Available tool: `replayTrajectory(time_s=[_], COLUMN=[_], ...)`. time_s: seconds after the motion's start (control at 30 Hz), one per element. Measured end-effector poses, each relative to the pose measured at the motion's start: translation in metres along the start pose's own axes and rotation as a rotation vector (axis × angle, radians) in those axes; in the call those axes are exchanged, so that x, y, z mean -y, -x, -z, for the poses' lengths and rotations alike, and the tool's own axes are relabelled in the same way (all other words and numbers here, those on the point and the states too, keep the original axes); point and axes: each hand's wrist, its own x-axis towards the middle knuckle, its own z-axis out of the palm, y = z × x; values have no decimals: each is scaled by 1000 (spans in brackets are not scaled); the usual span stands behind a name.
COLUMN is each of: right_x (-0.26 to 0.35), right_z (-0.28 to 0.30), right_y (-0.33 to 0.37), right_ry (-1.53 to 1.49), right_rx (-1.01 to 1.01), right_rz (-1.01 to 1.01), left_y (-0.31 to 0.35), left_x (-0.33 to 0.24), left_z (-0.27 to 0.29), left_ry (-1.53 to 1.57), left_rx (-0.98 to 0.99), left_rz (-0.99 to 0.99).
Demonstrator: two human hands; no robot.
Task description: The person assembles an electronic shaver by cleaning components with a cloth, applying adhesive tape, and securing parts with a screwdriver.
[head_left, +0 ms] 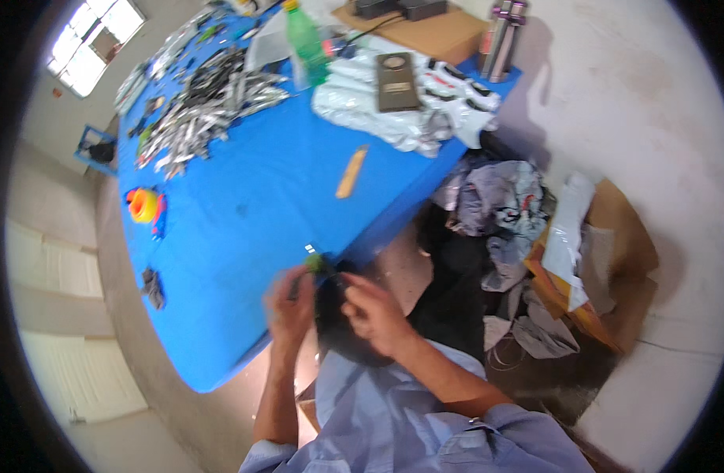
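Both my hands are raised in front of my body at the near edge of the blue-covered table. My left hand (pixel 291 303), smeared by motion, has its fingers closed at a small green and dark thing (pixel 315 262). To the right of it, my right hand (pixel 372 314) is closed, thumb on top, round a dark slim handle-like thing (pixel 336 277) that points up toward the green piece. Its exact kind is too blurred to tell. A flat wooden strip (pixel 351 172) lies on the table beyond my hands.
A yellow and red tape dispenser (pixel 143 206) and a grey rag (pixel 152 288) lie near the table's left edge. Silvery strips (pixel 196 118) are heaped farther back. A green bottle (pixel 307 43), white plastic packets (pixel 354 106) and metal tubes (pixel 502 43) stand or lie behind. Crumpled cloth (pixel 500 197) is at right.
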Motion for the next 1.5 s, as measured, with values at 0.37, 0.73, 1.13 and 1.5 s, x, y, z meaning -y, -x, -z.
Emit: replayTrajectory(time_s=[0.37, 0.73, 1.13, 1.5], right_x=[-4, -2, -16, 3], right_z=[8, 24, 42, 72], right_y=[-2, 20, 53, 101], right_ry=[36, 66, 115, 94], right_rx=[123, 179, 154, 80], right_rz=[65, 242, 541, 706], left_y=[-16, -23, -38, -57], left_x=[29, 47, 36, 39], left_z=[-5, 5, -7, -34], left_ry=[194, 193, 105, 207], left_rx=[-129, -94, -42, 85], left_rz=[285, 306, 183, 119])
